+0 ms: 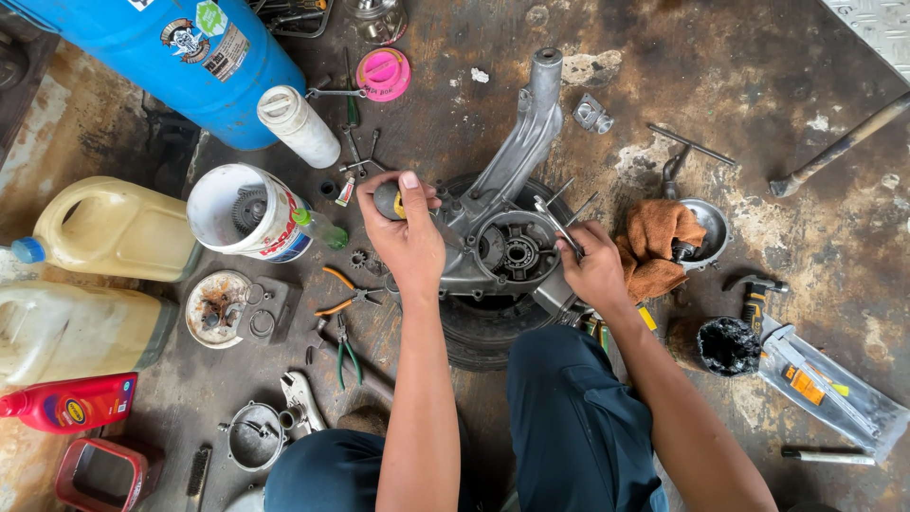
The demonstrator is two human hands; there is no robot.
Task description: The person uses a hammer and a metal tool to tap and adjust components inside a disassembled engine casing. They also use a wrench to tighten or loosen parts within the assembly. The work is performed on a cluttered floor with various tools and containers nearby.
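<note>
A grey metal engine casing (507,204) with a long arm lies on a black tyre (483,327) on the dirty floor. My left hand (408,237) grips a tool with a black and yellow handle (389,201) at the casing's left side. My right hand (592,270) holds a thin metal tool (552,220) over the round bearing opening (519,251) in the casing. My knees in dark blue trousers show at the bottom.
A blue drum (180,57), white bucket (242,213), yellowish jugs (114,228), red bottle (71,403), pliers (346,296), orange rag (659,246) by a metal bowl (711,228), hammer (754,289), pink lid (383,74) and loose parts lie around.
</note>
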